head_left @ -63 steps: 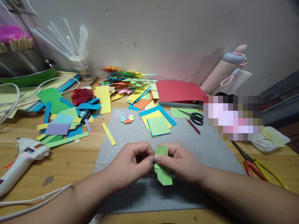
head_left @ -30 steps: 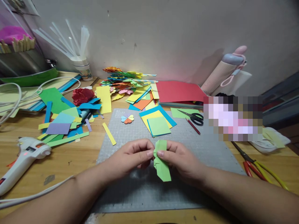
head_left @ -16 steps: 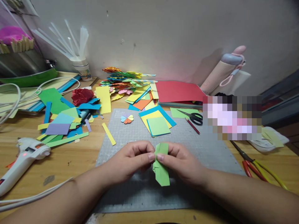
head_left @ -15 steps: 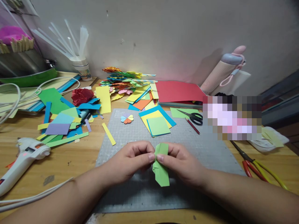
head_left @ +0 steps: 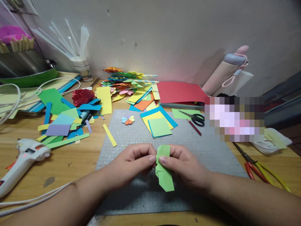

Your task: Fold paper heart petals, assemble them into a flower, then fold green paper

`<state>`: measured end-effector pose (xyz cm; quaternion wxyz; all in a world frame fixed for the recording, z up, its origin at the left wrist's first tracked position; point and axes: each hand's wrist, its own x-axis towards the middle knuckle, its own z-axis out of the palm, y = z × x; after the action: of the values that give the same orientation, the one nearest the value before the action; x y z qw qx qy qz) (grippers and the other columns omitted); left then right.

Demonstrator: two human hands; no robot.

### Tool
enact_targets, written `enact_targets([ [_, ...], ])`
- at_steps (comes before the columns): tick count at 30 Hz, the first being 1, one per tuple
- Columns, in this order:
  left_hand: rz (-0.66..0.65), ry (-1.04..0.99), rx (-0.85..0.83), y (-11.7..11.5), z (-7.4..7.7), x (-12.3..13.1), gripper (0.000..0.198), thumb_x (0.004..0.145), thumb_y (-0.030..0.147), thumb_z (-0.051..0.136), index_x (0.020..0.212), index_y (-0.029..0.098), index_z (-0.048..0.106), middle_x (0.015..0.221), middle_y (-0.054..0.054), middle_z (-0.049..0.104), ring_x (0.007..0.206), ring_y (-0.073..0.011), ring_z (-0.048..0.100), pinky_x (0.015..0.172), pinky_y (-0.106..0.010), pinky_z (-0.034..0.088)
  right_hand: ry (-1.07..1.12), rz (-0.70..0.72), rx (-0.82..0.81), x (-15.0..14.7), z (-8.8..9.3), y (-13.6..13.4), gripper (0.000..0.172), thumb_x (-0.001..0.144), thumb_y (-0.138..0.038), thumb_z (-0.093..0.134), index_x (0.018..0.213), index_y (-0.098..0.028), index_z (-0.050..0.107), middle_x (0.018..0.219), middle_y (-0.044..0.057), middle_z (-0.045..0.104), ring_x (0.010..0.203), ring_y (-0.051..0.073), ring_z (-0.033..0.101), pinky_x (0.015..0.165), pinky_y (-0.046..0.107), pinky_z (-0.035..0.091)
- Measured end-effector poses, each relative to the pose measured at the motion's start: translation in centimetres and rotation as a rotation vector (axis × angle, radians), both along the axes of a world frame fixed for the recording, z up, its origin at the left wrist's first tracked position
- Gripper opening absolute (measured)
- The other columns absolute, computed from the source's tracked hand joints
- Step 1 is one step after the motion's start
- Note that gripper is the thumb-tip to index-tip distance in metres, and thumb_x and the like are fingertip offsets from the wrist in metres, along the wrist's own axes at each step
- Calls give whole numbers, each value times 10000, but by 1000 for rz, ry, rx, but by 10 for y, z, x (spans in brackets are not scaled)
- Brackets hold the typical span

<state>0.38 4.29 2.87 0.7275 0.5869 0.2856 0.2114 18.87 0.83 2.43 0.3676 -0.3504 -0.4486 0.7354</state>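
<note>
A folded light green paper [head_left: 165,180] is held up over the grey cutting mat [head_left: 131,201], its left edge creased and crumpled. My right hand [head_left: 184,163] pinches it, thumb in front and fingers behind. At its left edge, my left hand [head_left: 138,160] is closed, thumb and forefinger pressed together on the creased part; the fingertips are partly hidden. Beyond the hands, a small multicoloured paper flower [head_left: 128,120] lies on the mat. Near it is a stack of green, yellow and blue paper squares [head_left: 161,127].
Scissors [head_left: 196,118] and a dark red pencil [head_left: 194,127] lie at the mat's far right. Red-and-yellow-handled pliers [head_left: 255,163] rest at the right edge. On the left are a glue gun [head_left: 25,163], paper scraps [head_left: 58,130] and a white cable [head_left: 35,199]. A yellow strip [head_left: 109,135] crosses the mat's edge.
The green paper has tilted slightly, its lower end swinging a little to the right and down. Both hands keep nearly the same place and hold.
</note>
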Motion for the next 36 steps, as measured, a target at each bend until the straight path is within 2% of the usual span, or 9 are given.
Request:
enact_targets([
  [6, 19, -21, -34, -2, -1, 3, 273, 850, 379, 514, 680, 167, 483, 587, 45, 460, 550, -94, 428, 547, -221, 339, -68, 0, 47, 0, 3, -1, 265, 831, -382, 606, 737, -137, 644, 661, 13, 619, 572, 93, 535, 553, 216, 437],
  [9, 20, -44, -65, -3, -3, 3, 273, 857, 384, 505, 689, 170, 485, 594, 46, 463, 550, -93, 439, 547, -219, 353, -75, -8, 47, 0, 3, -1, 266, 832, -393, 601, 750, -142, 634, 667, 19, 629, 578, 103, 548, 528, 215, 435],
  [15, 37, -25, -37, -4, 0, 5, 281, 838, 382, 517, 662, 171, 455, 561, 51, 441, 526, -88, 396, 520, -212, 311, -57, -9, 55, -1, 2, -2, 245, 831, -365, 608, 720, -148, 599, 623, -16, 560, 535, 76, 486, 525, 196, 408],
  [22, 81, 38, -39, -7, 5, 8, 331, 762, 458, 541, 614, 188, 419, 501, 68, 358, 491, -90, 314, 484, -217, 262, -123, -4, 97, -2, 3, -3, 269, 827, -393, 596, 700, -160, 551, 622, -25, 500, 548, 89, 438, 538, 215, 393],
  [29, 129, 44, 32, -10, 6, 9, 301, 749, 387, 548, 579, 184, 405, 526, 69, 318, 514, -88, 266, 487, -218, 229, -104, 19, 112, -3, 4, -1, 285, 802, -395, 631, 676, -159, 533, 612, -42, 454, 555, 80, 402, 534, 204, 356],
  [32, 168, 26, -28, -10, 0, 10, 282, 793, 382, 527, 622, 182, 425, 526, 68, 354, 495, -85, 302, 482, -220, 248, -58, -18, 49, -4, 0, 1, 267, 816, -386, 624, 698, -155, 563, 605, -30, 517, 528, 82, 456, 504, 203, 384],
  [36, 223, -76, -35, -8, -5, 12, 206, 825, 360, 525, 747, 176, 477, 632, 36, 480, 574, -99, 423, 563, -235, 336, -11, -163, -5, -4, -8, 3, 241, 846, -384, 591, 745, -165, 588, 627, -9, 586, 522, 98, 525, 468, 206, 421],
])
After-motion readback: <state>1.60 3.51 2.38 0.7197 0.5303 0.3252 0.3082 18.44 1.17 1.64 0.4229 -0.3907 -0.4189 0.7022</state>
